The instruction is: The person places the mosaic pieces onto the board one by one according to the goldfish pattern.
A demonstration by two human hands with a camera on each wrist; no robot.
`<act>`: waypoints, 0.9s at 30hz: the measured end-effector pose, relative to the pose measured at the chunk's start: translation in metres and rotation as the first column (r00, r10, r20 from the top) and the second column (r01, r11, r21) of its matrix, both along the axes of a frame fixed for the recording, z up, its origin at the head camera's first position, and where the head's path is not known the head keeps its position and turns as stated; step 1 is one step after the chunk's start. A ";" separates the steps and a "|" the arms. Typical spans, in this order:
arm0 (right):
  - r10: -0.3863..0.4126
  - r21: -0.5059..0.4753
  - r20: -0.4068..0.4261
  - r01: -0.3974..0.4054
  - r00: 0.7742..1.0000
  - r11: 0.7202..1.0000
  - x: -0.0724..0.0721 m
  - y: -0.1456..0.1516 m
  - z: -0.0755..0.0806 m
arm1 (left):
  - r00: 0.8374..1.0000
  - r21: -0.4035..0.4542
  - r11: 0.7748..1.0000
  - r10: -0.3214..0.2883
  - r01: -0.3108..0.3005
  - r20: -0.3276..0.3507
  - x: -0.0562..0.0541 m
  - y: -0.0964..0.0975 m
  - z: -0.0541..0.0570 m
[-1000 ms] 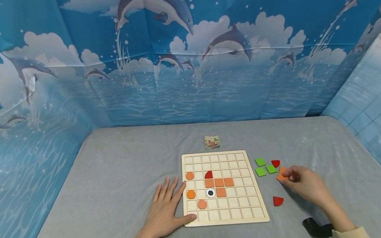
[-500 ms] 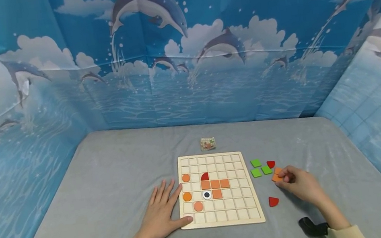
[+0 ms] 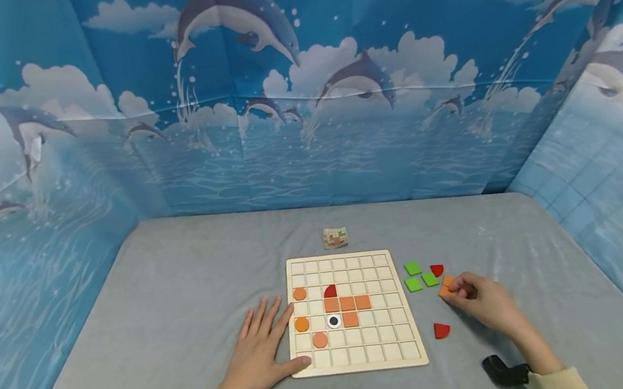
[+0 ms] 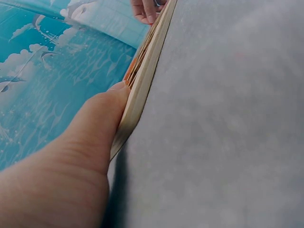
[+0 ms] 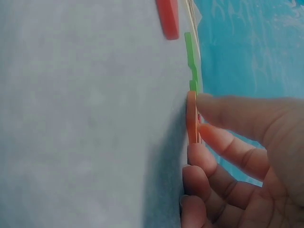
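Note:
My left hand (image 3: 253, 359) lies with spread fingers at the left side of the wooden grid board (image 3: 391, 356), thumb over its near left corner. In the left wrist view, the thumb (image 4: 102, 111) presses on the board's rim. Beside the board to the right, my right hand (image 3: 485, 303) pinches an orange square tile (image 5: 191, 114) between thumb and fingers, low over the cloth. Part of the orange pieces is hidden under the fingertips. Several green tiles (image 3: 414, 284) and a red quarter-round tile (image 3: 437, 269) lie just beyond; another red quarter-round tile (image 3: 441, 330) lies nearer.
On the board sit orange squares (image 3: 347, 303), orange discs (image 3: 302, 324), a red quarter-round piece (image 3: 330, 291) and a white eye disc (image 3: 334, 321). A small patterned card (image 3: 335, 238) lies behind it. A dolphin-print curtain (image 3: 282, 158) surrounds the grey table.
The head view has shifted slightly, so everything sits a little further left in it. Both hands keep nearly the same places beside the board; the right fingers stay at the orange tiles.

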State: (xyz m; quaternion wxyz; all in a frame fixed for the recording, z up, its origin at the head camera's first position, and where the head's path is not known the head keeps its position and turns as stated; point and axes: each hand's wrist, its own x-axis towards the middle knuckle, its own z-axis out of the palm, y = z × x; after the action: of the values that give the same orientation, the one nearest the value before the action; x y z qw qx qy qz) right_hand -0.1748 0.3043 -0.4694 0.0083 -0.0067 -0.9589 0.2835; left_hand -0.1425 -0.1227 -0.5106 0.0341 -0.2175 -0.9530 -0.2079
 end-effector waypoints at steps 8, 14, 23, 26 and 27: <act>-0.008 -0.011 -0.026 0.007 1.000 1.000 -0.001 -0.001 -0.001 | 1.000 -0.002 1.000 0.000 0.000 -0.011 0.000 0.000 0.000; -0.012 -0.010 -0.036 0.012 0.999 1.000 0.000 -0.003 -0.003 | 1.000 -0.017 1.000 0.007 -0.007 -0.007 0.000 0.000 -0.003; -0.025 -0.021 -0.052 0.024 0.998 0.999 -0.001 -0.003 -0.004 | 1.000 0.004 1.000 0.008 -0.008 0.017 0.001 0.001 -0.002; -0.034 -0.033 -0.057 0.032 0.998 0.999 0.000 -0.001 -0.003 | 1.000 0.006 1.000 0.007 -0.007 0.017 0.002 0.002 -0.001; -0.042 -0.038 -0.054 0.040 0.998 0.998 0.000 0.000 -0.003 | 1.000 0.007 1.000 0.007 -0.007 0.018 0.002 0.002 -0.001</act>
State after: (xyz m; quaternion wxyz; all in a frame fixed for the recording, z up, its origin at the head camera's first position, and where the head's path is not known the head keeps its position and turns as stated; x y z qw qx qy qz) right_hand -0.1743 0.3040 -0.4725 0.0405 -0.0188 -0.9526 0.3010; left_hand -0.1403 -0.1206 -0.5117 0.0271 -0.2122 -0.9534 -0.2129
